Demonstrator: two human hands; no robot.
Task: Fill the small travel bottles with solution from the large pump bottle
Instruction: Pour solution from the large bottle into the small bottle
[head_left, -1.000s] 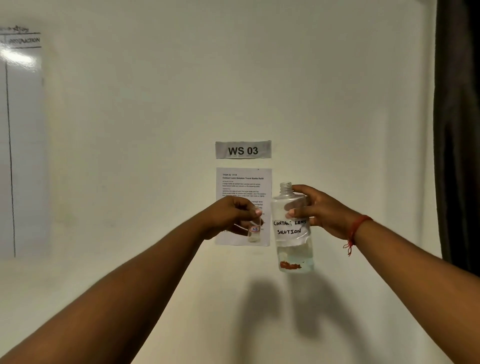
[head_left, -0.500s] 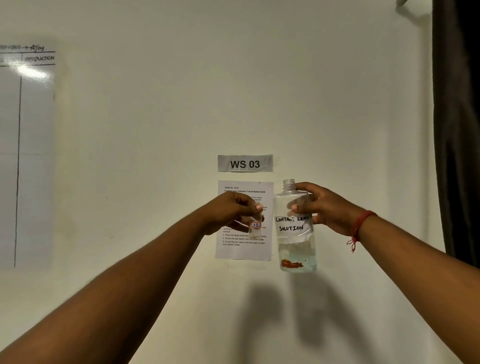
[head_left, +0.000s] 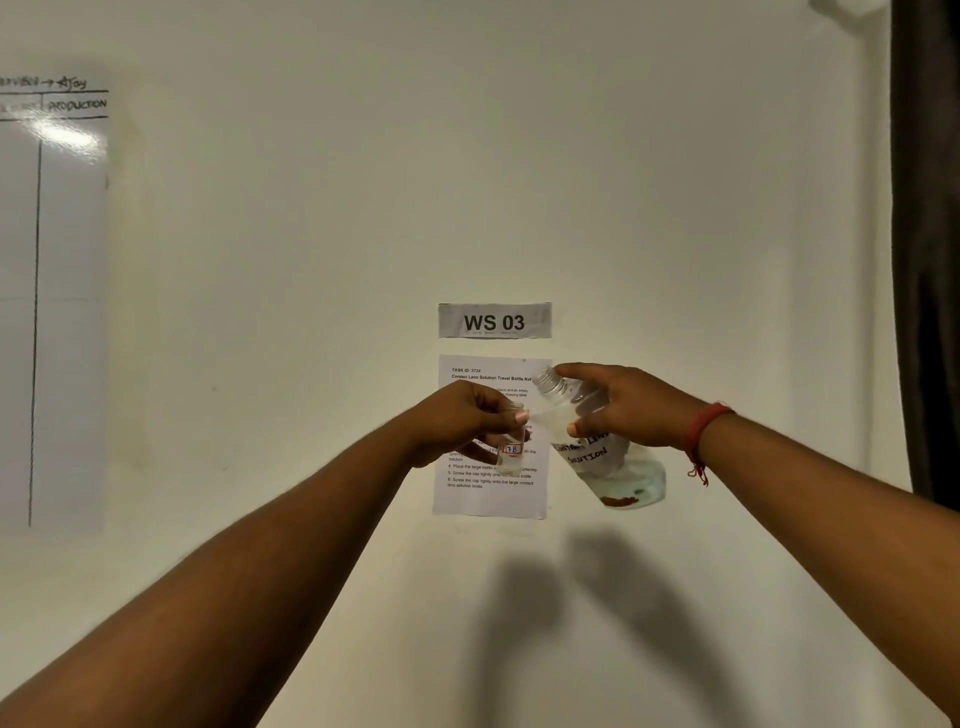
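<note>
Tilted now: large bottle (head_left: 597, 441), upright half a second ago, leans with its uncapped neck toward the small travel bottle (head_left: 510, 447). Right hand (head_left: 631, 410) grips the large bottle's shoulder; left hand (head_left: 462, 421) pinches the small one upright by its top, both raised before the instruction sheet (head_left: 491, 493). Pour looks about to begin; liquid sits low at the base, none seen at the neck. Small bottle's mouth is hidden behind fingers; fill level unreadable
</note>
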